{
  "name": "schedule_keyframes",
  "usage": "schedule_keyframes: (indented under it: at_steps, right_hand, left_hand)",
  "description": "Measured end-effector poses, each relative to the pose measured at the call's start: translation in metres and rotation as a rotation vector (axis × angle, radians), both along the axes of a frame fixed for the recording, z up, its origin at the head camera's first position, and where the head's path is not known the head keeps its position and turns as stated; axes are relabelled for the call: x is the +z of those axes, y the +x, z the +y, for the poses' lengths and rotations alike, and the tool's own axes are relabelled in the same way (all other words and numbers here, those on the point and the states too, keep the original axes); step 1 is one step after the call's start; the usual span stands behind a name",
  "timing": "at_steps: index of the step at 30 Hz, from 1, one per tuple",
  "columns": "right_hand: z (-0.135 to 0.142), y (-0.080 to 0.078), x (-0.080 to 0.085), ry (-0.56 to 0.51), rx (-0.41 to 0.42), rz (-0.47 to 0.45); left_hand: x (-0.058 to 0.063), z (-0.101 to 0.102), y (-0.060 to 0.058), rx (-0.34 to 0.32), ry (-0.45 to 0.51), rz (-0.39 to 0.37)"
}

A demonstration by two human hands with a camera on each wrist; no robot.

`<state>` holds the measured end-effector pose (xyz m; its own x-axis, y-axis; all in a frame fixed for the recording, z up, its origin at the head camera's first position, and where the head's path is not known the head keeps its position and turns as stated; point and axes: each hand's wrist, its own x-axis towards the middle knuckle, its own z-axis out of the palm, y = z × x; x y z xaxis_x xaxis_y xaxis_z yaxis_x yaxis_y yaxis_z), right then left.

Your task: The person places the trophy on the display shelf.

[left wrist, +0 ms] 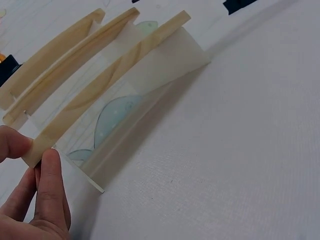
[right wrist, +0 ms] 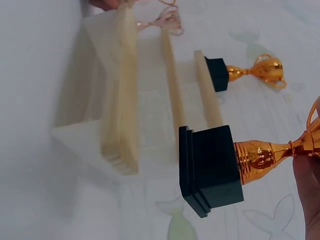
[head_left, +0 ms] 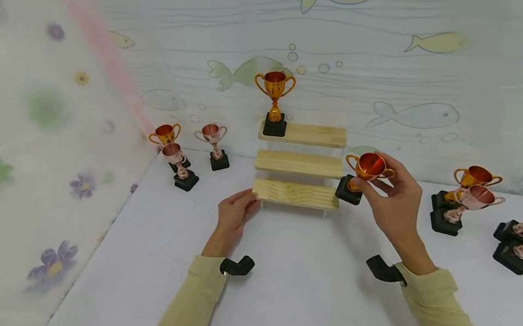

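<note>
My right hand grips a gold trophy cup by its bowl and stem. Its black base hangs beside the right ends of the shelves in the head view. With thumb and fingers, my left hand pinches the left end of the lowest wooden board of a three-step display stand. On the left of the stand's top board stands another gold trophy, upright. The middle board bears nothing.
Left of the stand are a gold trophy and two pink ones, the nearer pink trophy overlapping the gold. At right stand another gold trophy and several pink trophies. A patterned backdrop rises behind the white table.
</note>
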<state>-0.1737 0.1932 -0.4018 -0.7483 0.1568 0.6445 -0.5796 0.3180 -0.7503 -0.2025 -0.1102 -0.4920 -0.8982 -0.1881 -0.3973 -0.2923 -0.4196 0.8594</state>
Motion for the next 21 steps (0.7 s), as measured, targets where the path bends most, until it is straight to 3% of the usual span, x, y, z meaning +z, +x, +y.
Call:
schedule_keyframes:
  at_steps: [13, 21]
  right_hand:
    - [-0.022, -0.016, 0.032, -0.064, 0.104, 0.019]
    - [-0.033, -0.037, 0.046, -0.101, 0.197, 0.014]
  left_hand:
    - [0.002, 0.002, 0.003, -0.001, 0.001, 0.0]
    - [0.003, 0.002, 0.003, 0.0, -0.008, -0.008]
